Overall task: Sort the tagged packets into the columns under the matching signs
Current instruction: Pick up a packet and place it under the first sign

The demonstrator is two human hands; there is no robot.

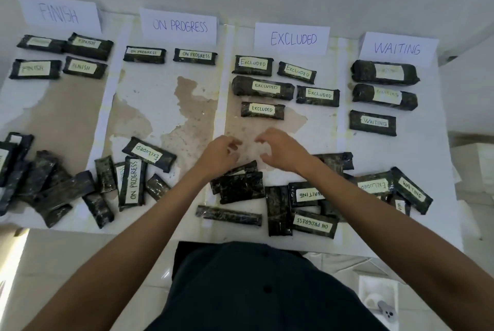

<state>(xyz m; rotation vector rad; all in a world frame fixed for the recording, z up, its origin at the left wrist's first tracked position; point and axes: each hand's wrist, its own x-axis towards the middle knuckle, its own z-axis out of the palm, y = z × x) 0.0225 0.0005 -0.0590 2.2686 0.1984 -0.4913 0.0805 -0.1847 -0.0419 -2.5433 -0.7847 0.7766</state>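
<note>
The left hand (220,152) and right hand (282,151) hover close together over the middle of the tabletop (160,106), fingers loosely curled, holding nothing. Along the far edge stand the FINISH sign (60,13), ON PROGRESS sign (179,26), EXCLUDED sign (292,38) and WAITING sign (397,48). Under them lie sorted packets (262,110): four, two, five and three. Unsorted packets (240,187) lie jumbled along the near edge.

Plain room (peeling table (149,106), tiled floor (66,263))
</note>
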